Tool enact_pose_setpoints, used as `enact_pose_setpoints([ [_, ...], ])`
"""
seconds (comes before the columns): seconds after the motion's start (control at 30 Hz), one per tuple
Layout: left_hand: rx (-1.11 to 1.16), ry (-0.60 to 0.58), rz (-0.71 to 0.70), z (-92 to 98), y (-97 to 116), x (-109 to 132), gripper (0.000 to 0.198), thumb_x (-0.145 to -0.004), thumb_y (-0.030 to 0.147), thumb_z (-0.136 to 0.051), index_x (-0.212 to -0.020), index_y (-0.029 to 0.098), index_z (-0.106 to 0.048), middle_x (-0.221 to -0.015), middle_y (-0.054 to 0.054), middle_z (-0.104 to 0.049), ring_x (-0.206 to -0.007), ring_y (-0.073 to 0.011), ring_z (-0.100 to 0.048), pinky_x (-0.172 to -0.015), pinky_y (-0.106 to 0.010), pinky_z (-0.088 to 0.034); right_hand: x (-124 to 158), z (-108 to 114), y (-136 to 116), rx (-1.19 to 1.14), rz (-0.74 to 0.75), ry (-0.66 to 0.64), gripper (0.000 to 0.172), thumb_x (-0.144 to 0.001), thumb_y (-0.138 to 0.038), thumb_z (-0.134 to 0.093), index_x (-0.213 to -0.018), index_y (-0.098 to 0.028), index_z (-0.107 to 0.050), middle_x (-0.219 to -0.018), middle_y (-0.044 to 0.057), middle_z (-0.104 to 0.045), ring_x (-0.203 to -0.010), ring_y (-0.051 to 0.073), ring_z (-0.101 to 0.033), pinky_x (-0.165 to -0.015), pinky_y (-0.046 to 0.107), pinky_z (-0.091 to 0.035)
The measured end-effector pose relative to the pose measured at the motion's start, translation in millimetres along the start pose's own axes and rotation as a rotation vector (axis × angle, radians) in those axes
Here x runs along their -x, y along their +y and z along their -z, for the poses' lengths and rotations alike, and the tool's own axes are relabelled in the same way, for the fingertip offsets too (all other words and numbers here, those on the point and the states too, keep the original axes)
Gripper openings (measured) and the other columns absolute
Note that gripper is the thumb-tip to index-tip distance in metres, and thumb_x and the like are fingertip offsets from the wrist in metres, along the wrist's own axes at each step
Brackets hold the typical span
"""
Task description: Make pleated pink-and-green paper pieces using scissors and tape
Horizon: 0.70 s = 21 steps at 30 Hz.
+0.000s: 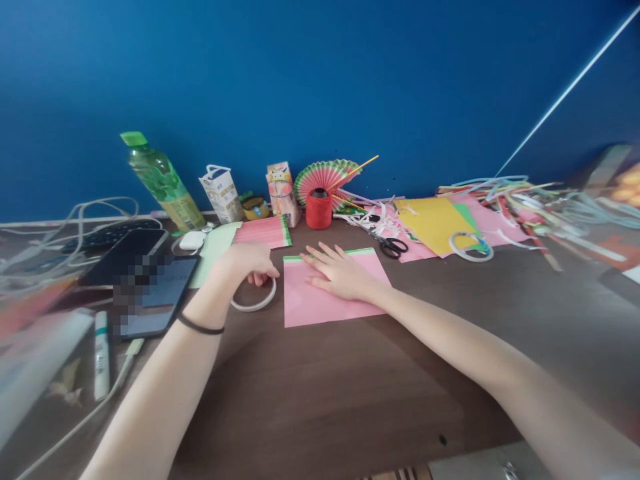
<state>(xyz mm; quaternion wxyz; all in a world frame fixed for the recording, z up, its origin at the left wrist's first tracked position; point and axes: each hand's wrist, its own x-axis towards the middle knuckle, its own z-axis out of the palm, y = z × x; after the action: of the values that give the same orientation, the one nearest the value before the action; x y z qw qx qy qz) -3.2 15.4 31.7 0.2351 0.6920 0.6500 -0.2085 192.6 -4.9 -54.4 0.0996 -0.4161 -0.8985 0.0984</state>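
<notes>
A pink sheet of paper point(305, 308) with a green strip along its far edge lies flat on the dark table point(320, 400). My right hand point(343, 273) rests on it, palm down, fingers spread. Just left of the sheet, my left hand point(255, 265) is bent over a white roll of tape point(256, 307); its fingers are curled, and what they hold, if anything, is too small to make out. Behind my left hand are a pleated pink paper point(263, 233) with a green edge and a pale green sheet point(215, 241).
Along the blue wall stand a green bottle point(165, 183), a carton point(223, 195), a red container point(319, 210) and a paper fan point(320, 177). Scissors point(393, 247), yellow paper point(433, 220) and another tape roll point(471, 257) lie right; a tablet point(165, 300) and marker point(101, 357) left.
</notes>
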Motion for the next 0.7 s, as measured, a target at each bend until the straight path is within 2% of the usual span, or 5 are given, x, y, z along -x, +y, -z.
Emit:
enact_pose_setpoints([
  [0.17,-0.008,0.031,0.016,-5.7,8.8,0.2,0.025,-0.064,0.023,-0.054,-0.042,0.014,-0.056,-0.054,-0.008,-0.065,-0.054,-0.0168,-0.063,-0.060,-0.026,-0.052,-0.8,0.9,-4.5,0.005,-0.054,0.055,0.059,-0.088,-0.047,-0.032,-0.138,-0.015,-0.031,-0.147,0.009,-0.023,-0.136,0.027,-0.016,-0.110,0.047,-0.016],
  [0.27,-0.024,0.062,-0.016,-11.7,20.4,4.2,0.021,-0.062,0.019,-0.051,-0.043,0.013,-0.055,-0.052,-0.009,-0.064,-0.052,-0.0174,-0.062,-0.056,-0.025,-0.051,-3.6,-2.0,-3.3,0.013,-0.076,0.116,0.054,-0.089,-0.040,-0.035,-0.133,-0.010,-0.040,-0.143,0.011,-0.031,-0.134,0.026,-0.021,-0.111,0.044,-0.017],
  [0.4,-0.099,0.172,-0.050,-18.8,30.4,7.4,0.014,-0.061,0.017,-0.051,-0.052,0.012,-0.060,-0.053,-0.010,-0.063,-0.055,-0.0202,-0.063,-0.058,-0.027,-0.050,-8.2,-8.3,3.5,-0.022,-0.021,0.136,0.053,-0.089,-0.041,-0.034,-0.131,-0.010,-0.043,-0.140,0.012,-0.037,-0.132,0.026,-0.029,-0.110,0.043,-0.021],
  [0.53,-0.191,0.270,-0.064,-19.4,28.0,5.6,0.014,-0.062,0.017,-0.050,-0.059,0.012,-0.063,-0.054,-0.011,-0.063,-0.060,-0.0227,-0.064,-0.064,-0.030,-0.050,-10.6,-10.5,9.9,-0.078,0.015,0.129,0.054,-0.088,-0.043,-0.035,-0.132,-0.013,-0.042,-0.141,0.012,-0.035,-0.132,0.026,-0.027,-0.109,0.046,-0.022],
  [0.7,-0.157,0.216,-0.034,-13.9,20.6,2.6,0.017,-0.065,0.020,-0.049,-0.057,0.013,-0.063,-0.053,-0.011,-0.063,-0.058,-0.0216,-0.063,-0.062,-0.029,-0.049,-10.8,-9.9,10.3,-0.100,0.010,0.124,0.053,-0.089,-0.040,-0.034,-0.133,-0.011,-0.040,-0.142,0.012,-0.032,-0.133,0.025,-0.025,-0.110,0.045,-0.020],
])
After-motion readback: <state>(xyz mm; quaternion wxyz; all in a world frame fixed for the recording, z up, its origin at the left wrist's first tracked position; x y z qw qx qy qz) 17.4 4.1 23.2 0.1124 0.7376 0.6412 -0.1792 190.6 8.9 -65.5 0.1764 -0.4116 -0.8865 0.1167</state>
